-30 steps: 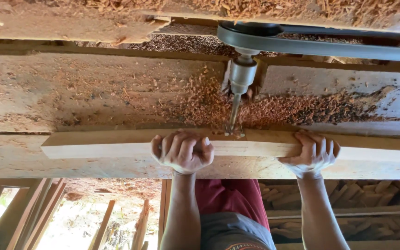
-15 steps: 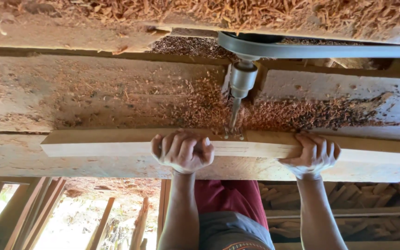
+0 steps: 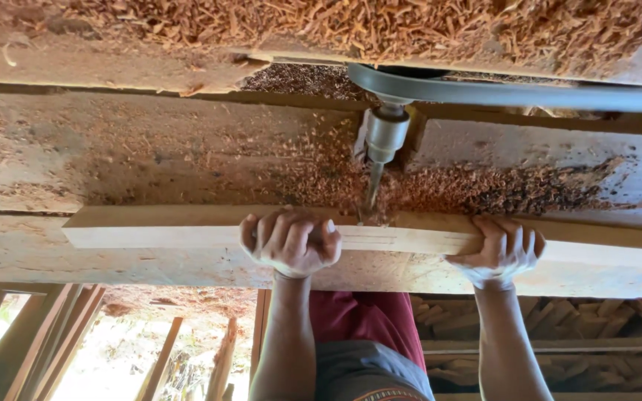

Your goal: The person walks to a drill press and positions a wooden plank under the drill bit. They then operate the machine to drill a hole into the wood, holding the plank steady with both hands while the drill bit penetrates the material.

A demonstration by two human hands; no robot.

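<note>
Both hands (left (image 3: 290,243), right (image 3: 501,251)) grip plank (image 3: 187,226) under drill bit (image 3: 371,194).

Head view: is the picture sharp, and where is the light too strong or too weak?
Head view: hands and the wooden plank are sharp; the drill bit looks slightly blurred; bottom left is overexposed by daylight; the stacked wood at bottom right lies in shadow.

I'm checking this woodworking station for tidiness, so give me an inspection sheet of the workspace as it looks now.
Surface: rough wooden bench, dusty.
Job's things: pale wooden board lying across the bench; drill bit meeting its far edge; chuck above.
Clutter: wood shavings heaped around the bit.
Grippers: left hand and right hand both gripping the board.
Cables: nothing seen; a drive belt runs right.
Surroundings: timber stacked below.
</note>
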